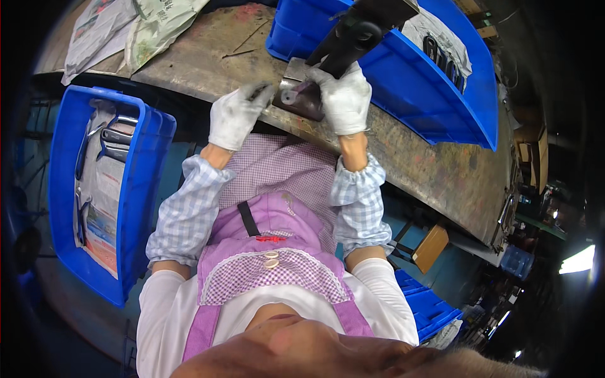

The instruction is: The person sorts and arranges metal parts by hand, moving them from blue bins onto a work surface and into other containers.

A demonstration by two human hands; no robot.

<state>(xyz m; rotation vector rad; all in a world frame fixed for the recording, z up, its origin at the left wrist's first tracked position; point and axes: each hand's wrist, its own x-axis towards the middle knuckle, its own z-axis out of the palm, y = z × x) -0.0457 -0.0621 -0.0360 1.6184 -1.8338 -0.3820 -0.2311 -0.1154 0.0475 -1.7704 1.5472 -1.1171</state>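
Observation:
My left hand (236,116), in a white glove, is by the front edge of the metal workbench (183,68). Its fingers are bent and blurred, pointing at a small metal block (293,94), and whether they hold anything is unclear. On the block's other side, my white-gloved right hand (346,101) is closed beside a dark, rounded fixture (309,103). What it grips is hidden behind the fingers. A black machine arm (353,38) slants down over the fixture and partly covers the right fingertips.
A blue bin (148,183) with several dark-handled tools (116,135) stands at left. Another blue bin (435,104) with tools sits on the bench at right. Crumpled sacks (148,31) and thin rods (246,44) lie on the bench. More blue plastic (425,302) is at lower right.

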